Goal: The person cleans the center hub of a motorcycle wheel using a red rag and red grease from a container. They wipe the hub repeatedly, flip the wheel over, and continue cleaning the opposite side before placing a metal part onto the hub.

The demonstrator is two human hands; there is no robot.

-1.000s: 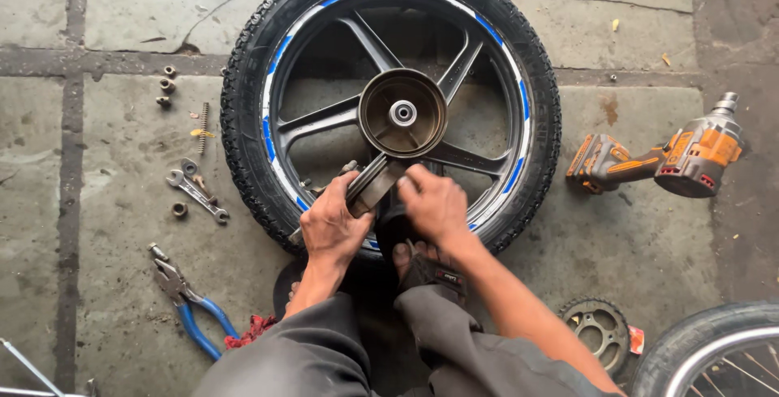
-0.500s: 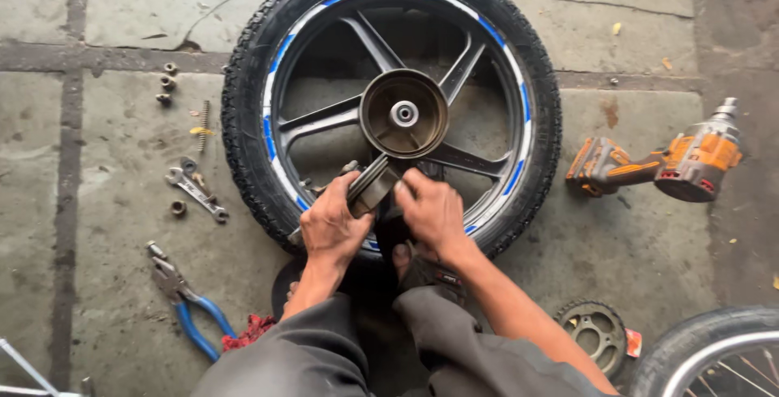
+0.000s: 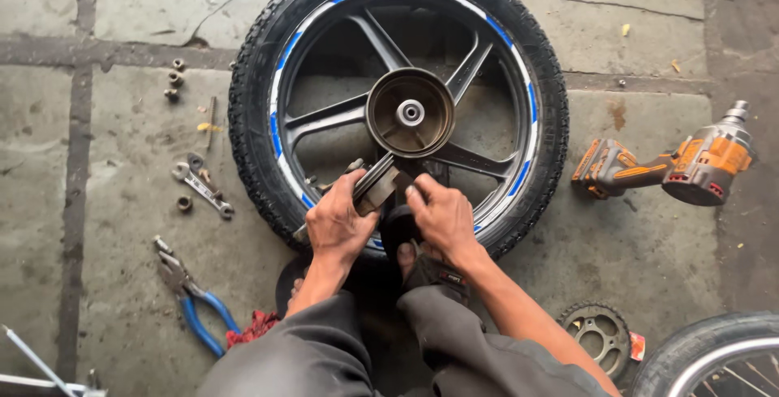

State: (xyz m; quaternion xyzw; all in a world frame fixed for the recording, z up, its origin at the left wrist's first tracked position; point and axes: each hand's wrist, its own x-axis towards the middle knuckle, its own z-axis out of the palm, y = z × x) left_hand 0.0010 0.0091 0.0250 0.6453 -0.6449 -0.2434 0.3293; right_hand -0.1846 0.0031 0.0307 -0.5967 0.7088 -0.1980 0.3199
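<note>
Hands meet at the near rim of a motorcycle wheel point(image 3: 398, 97) lying flat on the concrete floor point(image 3: 122, 162). The left hand point(image 3: 341, 223) has its fingers wrapped shut around the lower end of a curved metal part point(image 3: 376, 184), probably a brake shoe, though grime and shadow make that uncertain. The right hand point(image 3: 442, 217) presses its fingers closed against the same piece from the other side, thumb on its upper edge.

That part sits just beyond the fingertips, between them and the hub drum point(image 3: 410, 113), over the spokes. Its long axis runs on a diagonal, rising from the left fingers toward the hub. It looks stiff and fairly heavy for its size, likely greasy and so slippery; the safest hold seems to be on the two ends of the arc, as both hands have it now.

Well off to the left of the fingers lie a spanner point(image 3: 201, 188), loose nuts point(image 3: 172, 77) and blue-handled pliers point(image 3: 195, 304). Well to the right rests an orange impact driver point(image 3: 673, 166), and nearer the person's knee a sprocket point(image 3: 599, 332).
</note>
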